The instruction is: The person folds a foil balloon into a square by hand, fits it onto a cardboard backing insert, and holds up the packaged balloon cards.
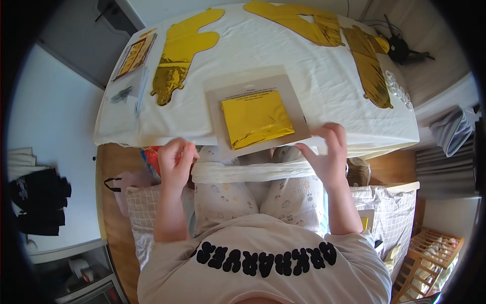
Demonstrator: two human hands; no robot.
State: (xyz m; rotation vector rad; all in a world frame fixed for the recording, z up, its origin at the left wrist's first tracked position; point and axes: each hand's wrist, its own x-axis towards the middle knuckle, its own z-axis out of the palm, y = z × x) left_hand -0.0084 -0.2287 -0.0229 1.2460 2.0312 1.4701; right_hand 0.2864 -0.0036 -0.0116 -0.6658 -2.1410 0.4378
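Steadying the gold foil packet (258, 119), mid-frame on the counter (230, 50), would probably go best with the right hand (330, 156), spread loosely beside its lower-right corner, while the left hand (175, 161) is curled closed, contents impossible to tell.

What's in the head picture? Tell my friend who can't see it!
A packet with folded gold foil is at the near edge of a white-covered table, between a person's left hand and right hand. Larger gold foil shapes lie flat beyond it.
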